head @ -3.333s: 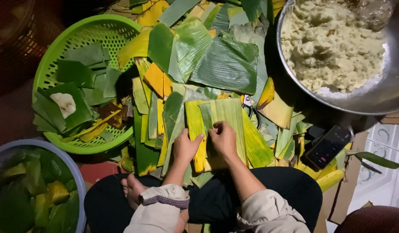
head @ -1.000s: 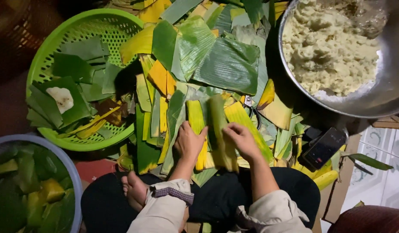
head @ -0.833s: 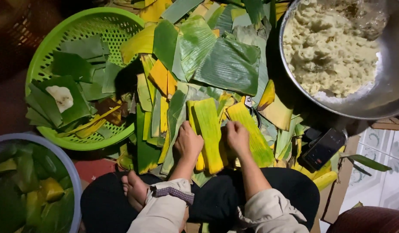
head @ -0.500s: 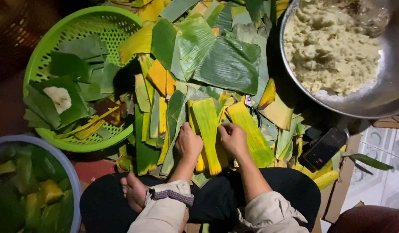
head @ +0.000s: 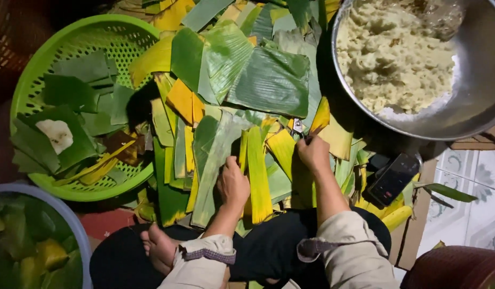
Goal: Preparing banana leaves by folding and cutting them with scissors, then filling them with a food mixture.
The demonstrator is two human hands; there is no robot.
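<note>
Green and yellow banana-leaf strips [head: 226, 101] cover the floor at the centre of the frame, where a seated person works over them. The left hand [head: 234, 184] rests flat, fingers loosely spread, on a folded yellow-green leaf strip [head: 258, 171] just below centre. The right hand [head: 313, 152], right of centre, is closed around what looks like small scissors [head: 297, 126], though the tool is mostly hidden. A green plastic basket [head: 28, 85] holding cut leaves sits at upper left. A metal bowl [head: 472, 101] of pale mash [head: 392, 59] fills the upper right, and a dark phone [head: 393, 179] lies just below it.
</note>
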